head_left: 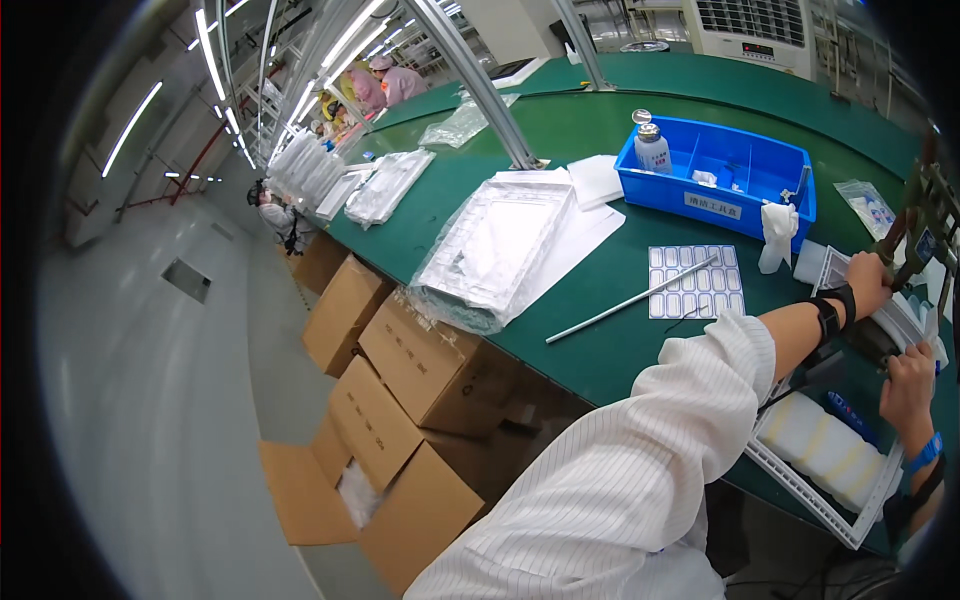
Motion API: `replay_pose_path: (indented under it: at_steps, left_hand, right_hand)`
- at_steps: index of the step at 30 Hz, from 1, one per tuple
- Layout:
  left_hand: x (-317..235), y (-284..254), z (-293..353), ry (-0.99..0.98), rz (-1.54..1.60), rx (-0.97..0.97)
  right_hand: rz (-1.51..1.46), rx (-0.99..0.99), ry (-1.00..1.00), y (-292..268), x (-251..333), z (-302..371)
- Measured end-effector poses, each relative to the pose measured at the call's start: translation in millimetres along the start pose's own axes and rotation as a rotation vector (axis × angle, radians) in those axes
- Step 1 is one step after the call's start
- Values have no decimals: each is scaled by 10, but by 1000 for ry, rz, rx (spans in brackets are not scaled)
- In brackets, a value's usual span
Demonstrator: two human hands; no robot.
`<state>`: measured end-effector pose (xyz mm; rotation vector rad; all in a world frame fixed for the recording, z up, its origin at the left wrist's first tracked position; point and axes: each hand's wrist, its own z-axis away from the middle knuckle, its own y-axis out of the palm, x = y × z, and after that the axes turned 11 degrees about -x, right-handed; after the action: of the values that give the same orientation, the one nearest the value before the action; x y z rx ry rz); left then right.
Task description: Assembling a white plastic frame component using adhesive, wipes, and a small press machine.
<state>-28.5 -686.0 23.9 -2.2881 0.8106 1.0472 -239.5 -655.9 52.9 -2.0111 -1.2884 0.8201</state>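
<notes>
My left hand [868, 284], with black bands at its wrist, is closed at the foot of a dark metal fixture with levers [912, 235]. What its fingers hold is hidden. Just below, my right hand [908, 388], wearing a blue wristband, has its fingers bent onto the edge of a white plastic part [898, 322]. That part lies under and between both hands. Nearer me, a white rectangular frame [800, 492] surrounds a pale foam block [822, 450]. A blue-handled tool [850, 415] rests beside the foam.
A blue divided bin [660, 188] holds a white bottle [652, 150]. A label sheet [728, 290] lies under a thin rod [620, 308]. Plastic-wrapped white frames [500, 245] sit at the table's left edge, above cardboard boxes [425, 365]. A metal post [485, 85] rises from the table.
</notes>
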Motion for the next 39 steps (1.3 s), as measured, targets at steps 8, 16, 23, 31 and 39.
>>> replay_pose_path:
  at_steps: [8, 16, 23, 31, 39]
  left_hand:
    - [33, -30, 30, 21, -9, -20]
    - [-178, 181, 24, 131, -58, 15]
    - [-226, -544, -144, 97, -185, 295]
    - [-359, -404, -111, 110, -153, 348]
    - [-294, -532, -311, -49, -53, 361]
  right_hand:
    - [23, 28, 16, 74, 45, 10]
    - [270, -209, -118, -208, 6, 120]
    - [-80, -12, -135, -604, 188, -456]
    - [-831, -400, 282, -1537, -498, -1137]
    - [-615, -883, 529, -1318, -808, -1320]
